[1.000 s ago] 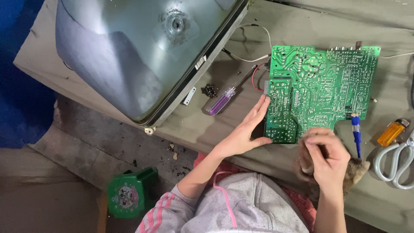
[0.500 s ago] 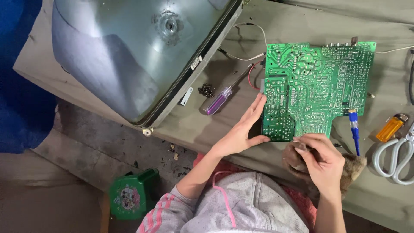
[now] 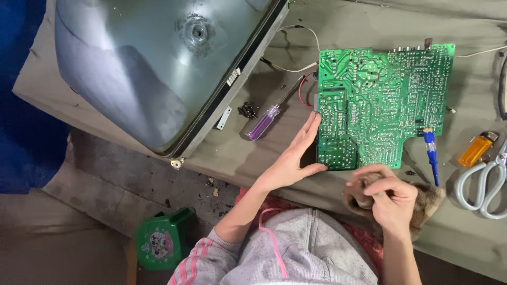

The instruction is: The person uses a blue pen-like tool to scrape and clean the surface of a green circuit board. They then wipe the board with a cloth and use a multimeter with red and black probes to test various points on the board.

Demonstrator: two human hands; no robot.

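A green circuit board [image 3: 385, 103] lies solder side up on a grey-green cloth [image 3: 348, 21]. My left hand [image 3: 293, 158] rests flat against the board's lower left corner, fingers spread and thumb along its bottom edge. My right hand [image 3: 388, 198] sits just below the board's bottom edge, closed on a brown furry rag [image 3: 430, 203]. A blue-handled screwdriver [image 3: 432, 158] lies right of that hand, its tip at the board's edge.
A large glass picture tube [image 3: 158, 68] fills the upper left. A purple-handled screwdriver [image 3: 266, 121] and a pile of dark screws [image 3: 247, 110] lie beside it. An orange lighter [image 3: 477, 149] and grey scissors [image 3: 486, 184] lie at the right. A green stool [image 3: 163, 243] stands on the floor.
My right hand has drawn back off the board's lower edge with the rag. The view has shifted slightly; my left hand stays at the corner.
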